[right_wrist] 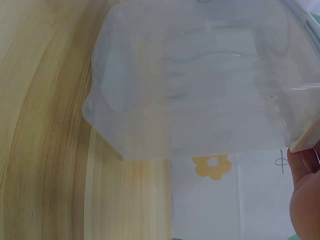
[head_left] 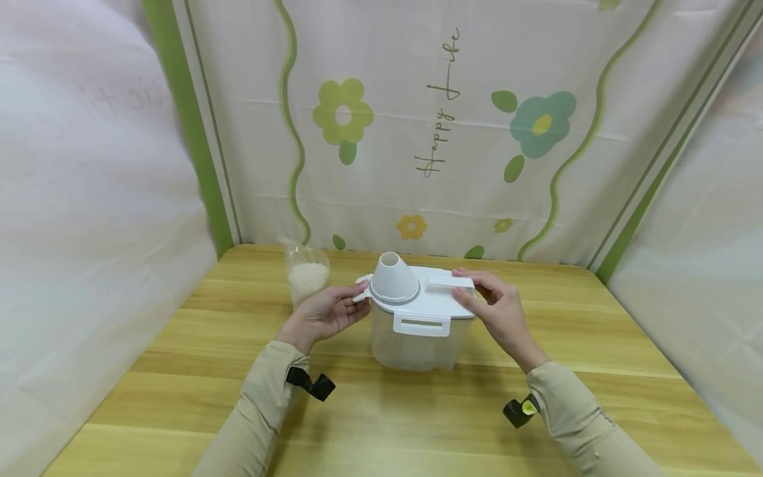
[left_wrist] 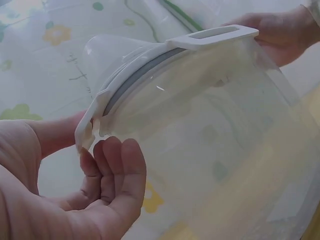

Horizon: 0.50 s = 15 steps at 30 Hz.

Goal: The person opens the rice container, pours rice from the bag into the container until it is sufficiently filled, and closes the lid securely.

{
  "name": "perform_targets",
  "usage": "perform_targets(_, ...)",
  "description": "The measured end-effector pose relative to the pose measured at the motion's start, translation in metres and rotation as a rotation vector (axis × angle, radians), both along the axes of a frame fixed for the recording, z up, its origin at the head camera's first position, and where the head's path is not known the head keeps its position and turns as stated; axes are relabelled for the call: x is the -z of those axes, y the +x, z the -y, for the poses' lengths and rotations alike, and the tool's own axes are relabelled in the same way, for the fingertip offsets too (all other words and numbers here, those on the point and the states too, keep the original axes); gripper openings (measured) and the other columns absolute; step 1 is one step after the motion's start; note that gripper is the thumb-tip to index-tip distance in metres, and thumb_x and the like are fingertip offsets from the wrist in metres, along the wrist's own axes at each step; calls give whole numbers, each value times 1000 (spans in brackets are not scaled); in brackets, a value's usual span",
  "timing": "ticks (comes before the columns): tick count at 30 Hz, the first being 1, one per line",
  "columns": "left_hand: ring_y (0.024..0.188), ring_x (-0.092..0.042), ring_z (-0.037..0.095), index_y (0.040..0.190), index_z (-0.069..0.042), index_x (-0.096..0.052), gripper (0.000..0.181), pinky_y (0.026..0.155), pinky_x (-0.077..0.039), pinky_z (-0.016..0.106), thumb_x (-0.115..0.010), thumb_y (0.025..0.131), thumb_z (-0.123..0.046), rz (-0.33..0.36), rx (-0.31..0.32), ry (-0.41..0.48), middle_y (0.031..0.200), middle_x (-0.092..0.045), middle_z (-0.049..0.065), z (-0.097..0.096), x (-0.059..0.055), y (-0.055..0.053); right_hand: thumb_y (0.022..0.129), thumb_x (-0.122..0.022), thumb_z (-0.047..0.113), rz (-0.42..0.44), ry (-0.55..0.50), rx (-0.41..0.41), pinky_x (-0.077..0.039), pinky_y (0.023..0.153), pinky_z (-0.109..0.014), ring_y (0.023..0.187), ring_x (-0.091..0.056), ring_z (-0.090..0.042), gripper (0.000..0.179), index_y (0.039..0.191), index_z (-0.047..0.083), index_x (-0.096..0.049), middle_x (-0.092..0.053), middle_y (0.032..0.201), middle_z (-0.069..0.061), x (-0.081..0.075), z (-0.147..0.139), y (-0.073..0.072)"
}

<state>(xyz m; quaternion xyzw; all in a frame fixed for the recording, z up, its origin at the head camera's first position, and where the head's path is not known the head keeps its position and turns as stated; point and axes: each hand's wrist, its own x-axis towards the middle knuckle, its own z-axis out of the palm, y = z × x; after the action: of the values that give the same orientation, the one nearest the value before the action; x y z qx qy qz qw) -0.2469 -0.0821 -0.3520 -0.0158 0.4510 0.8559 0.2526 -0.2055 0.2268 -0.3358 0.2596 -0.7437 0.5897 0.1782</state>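
A clear plastic storage container (head_left: 411,348) with a white lid (head_left: 444,311) stands upright on the table. A white cone-shaped cap (head_left: 389,281) rises from the lid's left side, and a raised handle (head_left: 450,283) lies on its right. My left hand (head_left: 334,311) pinches the white latch (left_wrist: 86,132) at the container's left end, thumb on one side and curled fingers on the other. At the opposite end my right hand (head_left: 497,311) grips the lid, thumb by the handle and fingers on the far side. A front latch (head_left: 422,324) sticks outward.
Behind my left hand stands a clear bag of rice-like white grains (head_left: 308,275). The wooden table (head_left: 536,411) ends against a printed fabric backdrop (head_left: 387,199), with pale cloth walls on both sides.
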Motion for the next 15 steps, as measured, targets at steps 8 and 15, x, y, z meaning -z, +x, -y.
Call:
perform_targets(8,88,-64,20,111,8,-62,19,89,-53,34,-61,94,-1,-134,-82,-141,100,-66,12,-6,-8,5,89,-69,-5,11,-7,-9,-39,106,-30,125,-49,-38,24,112,-10,-67,-61,122,-28,0,-1,0)
perform_targets(15,83,-66,20,100,7,-69,13,84,-55,34,-66,90,0,-178,-177,-206,95,-69,12,-12,-13,10,89,-69,-4,15,-7,-10,-39,106,-31,125,-50,-36,24,112,-11,-67,-61,122,-27,0,-2,1)
